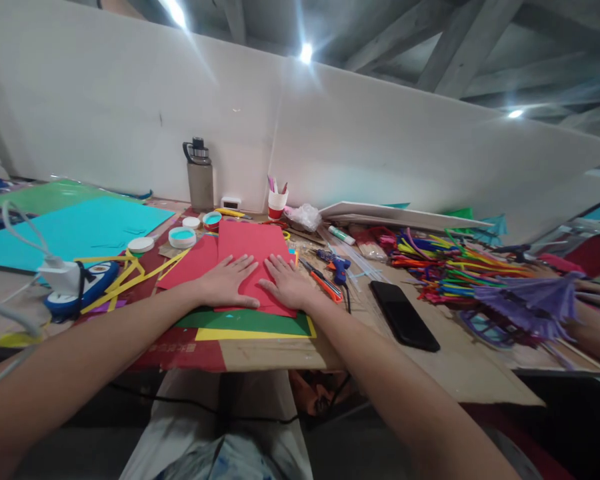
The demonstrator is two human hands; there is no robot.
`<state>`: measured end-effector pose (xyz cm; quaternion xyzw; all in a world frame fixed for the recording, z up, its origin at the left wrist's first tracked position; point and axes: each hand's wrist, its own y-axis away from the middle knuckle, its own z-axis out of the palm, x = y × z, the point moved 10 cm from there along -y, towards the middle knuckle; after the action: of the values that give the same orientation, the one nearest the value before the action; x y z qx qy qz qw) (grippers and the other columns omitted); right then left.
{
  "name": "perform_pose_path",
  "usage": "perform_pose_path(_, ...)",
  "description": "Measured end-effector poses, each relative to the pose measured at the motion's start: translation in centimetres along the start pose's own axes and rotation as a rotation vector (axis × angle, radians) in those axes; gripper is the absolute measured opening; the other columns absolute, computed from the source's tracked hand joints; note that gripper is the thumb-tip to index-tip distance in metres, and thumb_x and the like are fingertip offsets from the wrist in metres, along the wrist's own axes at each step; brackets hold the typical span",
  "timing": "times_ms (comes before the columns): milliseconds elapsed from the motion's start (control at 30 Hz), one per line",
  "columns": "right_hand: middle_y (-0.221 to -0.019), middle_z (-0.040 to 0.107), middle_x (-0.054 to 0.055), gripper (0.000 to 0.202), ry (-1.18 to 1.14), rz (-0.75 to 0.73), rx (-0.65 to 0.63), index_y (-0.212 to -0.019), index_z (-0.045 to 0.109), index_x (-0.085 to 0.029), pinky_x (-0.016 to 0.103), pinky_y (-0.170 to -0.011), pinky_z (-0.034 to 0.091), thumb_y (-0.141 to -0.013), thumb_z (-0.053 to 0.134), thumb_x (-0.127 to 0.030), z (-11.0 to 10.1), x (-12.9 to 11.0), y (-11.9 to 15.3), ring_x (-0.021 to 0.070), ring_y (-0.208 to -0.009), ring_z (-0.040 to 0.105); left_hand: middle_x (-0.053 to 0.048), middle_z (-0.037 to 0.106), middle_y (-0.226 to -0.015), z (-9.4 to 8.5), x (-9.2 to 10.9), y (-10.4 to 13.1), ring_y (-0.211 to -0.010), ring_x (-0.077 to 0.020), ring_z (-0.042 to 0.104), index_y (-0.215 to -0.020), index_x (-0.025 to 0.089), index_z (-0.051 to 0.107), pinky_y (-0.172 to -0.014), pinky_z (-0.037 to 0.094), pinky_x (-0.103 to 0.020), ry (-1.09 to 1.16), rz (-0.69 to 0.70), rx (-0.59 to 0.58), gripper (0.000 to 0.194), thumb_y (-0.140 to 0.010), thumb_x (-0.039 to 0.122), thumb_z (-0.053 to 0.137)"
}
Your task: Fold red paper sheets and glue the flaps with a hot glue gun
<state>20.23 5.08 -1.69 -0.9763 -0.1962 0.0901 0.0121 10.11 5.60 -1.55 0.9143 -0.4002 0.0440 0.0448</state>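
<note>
Your left hand [227,281] and your right hand [290,287] both lie flat, palms down, on the upper red sheet [253,238], which is on the table [325,357] directly before you. The grip of each hand is spread wide, with the fingers stretched and nothing held in them. Below this sheet, the edges of a green sheet [255,323] and a yellow sheet [250,335] come out toward you, and another red sheet [193,263] shows at the left. Near your right hand there is a blue glue gun [339,267]; farther to the right lies a black phone [404,315]. At the far right, another person's hand [597,293] is beside a purple fringed piece [525,300], but this area is blurred, so perhaps it is holding it.
</note>
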Motion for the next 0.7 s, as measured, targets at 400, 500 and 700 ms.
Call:
perform_pose_path(400, -0.156, 0.008, 0.013, 0.075, -0.006, 0.015, 0.178, -0.148, 0.019, -0.007, 0.045, -0.114, 0.002, -0.093, 0.017, -0.058, -2.5, -0.2, 0.3, 0.0234, -0.144, -0.004, -0.013, 0.003, -0.156, -1.1, 0.7, 0.1, -0.144, -0.0267, 0.002, -0.15, 0.014, 0.009, -0.114, 0.0, -0.042, 0.005, 0.028, 0.033, 0.103, -0.074, 0.079, 0.036)
perform_pose_path(500, -0.156, 0.011, 0.011, 0.075, -0.062, -0.03, 0.05, -0.149, 0.018, -0.01, 0.045, -0.114, 0.007, -0.093, 0.014, -0.059, -1.1, -1.5, 0.2, 0.0221, -0.144, 0.002, -0.013, 0.005, -0.156, -0.7, 1.0, 0.0, -0.144, -0.0261, 0.003, -0.15, 0.014, 0.01, -0.114, 0.0, -0.041, 0.006, 0.043, 0.013, 0.101, -0.075, 0.078, 0.034)
perform_pose_path(700, -0.156, 0.012, 0.011, 0.077, -0.036, -0.019, -0.058, -0.148, 0.021, -0.009, 0.044, -0.114, 0.009, -0.092, 0.017, -0.061, 0.3, -0.3, 0.5, 0.0237, -0.143, 0.007, -0.011, 0.008, -0.156, 0.0, 0.5, 0.7, -0.144, -0.0253, 0.006, -0.15, 0.014, 0.012, -0.115, 0.001, -0.041, -0.006, 0.039, -0.052, 0.1, -0.076, 0.077, 0.034)
